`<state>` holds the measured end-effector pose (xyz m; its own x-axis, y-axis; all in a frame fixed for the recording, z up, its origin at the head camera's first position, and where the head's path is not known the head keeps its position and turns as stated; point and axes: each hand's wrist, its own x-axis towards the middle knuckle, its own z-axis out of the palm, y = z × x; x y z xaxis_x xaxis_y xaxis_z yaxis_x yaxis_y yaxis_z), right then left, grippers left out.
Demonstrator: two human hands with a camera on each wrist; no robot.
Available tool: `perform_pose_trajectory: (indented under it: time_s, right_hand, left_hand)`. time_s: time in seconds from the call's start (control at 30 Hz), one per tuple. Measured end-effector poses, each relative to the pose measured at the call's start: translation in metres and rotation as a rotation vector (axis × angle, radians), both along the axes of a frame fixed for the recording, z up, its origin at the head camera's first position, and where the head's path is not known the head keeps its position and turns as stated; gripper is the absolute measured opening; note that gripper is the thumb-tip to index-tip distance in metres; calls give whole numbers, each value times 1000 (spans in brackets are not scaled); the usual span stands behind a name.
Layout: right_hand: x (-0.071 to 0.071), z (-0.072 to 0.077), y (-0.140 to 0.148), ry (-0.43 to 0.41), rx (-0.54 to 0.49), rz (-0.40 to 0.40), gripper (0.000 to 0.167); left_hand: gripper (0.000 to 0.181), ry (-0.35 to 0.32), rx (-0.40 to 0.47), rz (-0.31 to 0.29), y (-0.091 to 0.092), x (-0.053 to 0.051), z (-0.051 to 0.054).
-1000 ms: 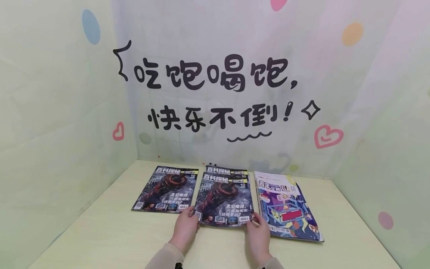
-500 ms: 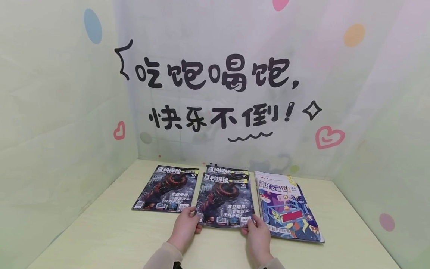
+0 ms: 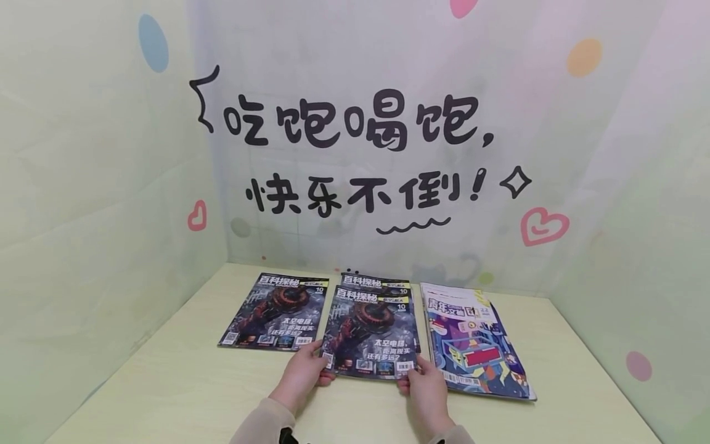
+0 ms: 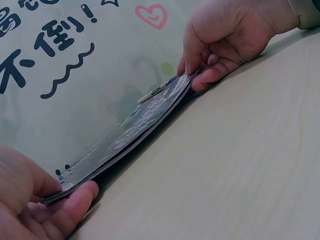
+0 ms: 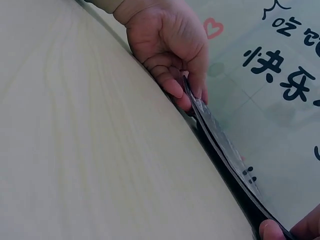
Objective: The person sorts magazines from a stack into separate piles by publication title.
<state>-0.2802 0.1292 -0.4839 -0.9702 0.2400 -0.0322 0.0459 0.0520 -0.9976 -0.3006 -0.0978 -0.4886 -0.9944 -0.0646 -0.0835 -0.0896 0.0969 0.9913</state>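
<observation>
My left hand (image 3: 302,374) and right hand (image 3: 426,393) pinch the two near corners of a dark magazine (image 3: 368,330) with a red ring-shaped structure on its cover. The thumbs are on top and the fingers curl underneath. In the left wrist view the magazine (image 4: 135,130) has its near edge raised off the table and sagging a little in the middle. Beneath it lies a matching magazine (image 3: 360,280), of which mainly the far strip shows. Another copy (image 3: 277,311) lies flat to the left, close to my left hand.
To the right a small stack of magazines (image 3: 477,345) lies slightly askew, a purple and white cover on top. The pale wooden table (image 3: 183,388) meets fabric walls at the back and both sides. Black lettering (image 3: 355,154) covers the back wall.
The magazine's near edge has come very slightly towards me, still pinched in both hands. My left wrist has shifted a little to the left. The other magazines stay put.
</observation>
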Motion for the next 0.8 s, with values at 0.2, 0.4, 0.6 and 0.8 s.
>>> perform_pose_trajectory:
  time_s: [0.2, 0.4, 0.6, 0.8]
  right_hand:
    - [0, 1, 1, 1, 30, 5, 51]
    - [0, 0, 1, 1, 8, 18, 51]
    - [2, -1, 1, 7, -32, 4, 49]
    - [2, 0, 0, 10, -128, -5, 50]
  left_hand:
    - [57, -17, 18, -15, 1, 0, 2]
    - [56, -36, 22, -1, 1, 1, 3]
    - [57, -19, 54, -12, 0, 0, 2]
    - [57, 5, 121, -13, -2, 0, 0]
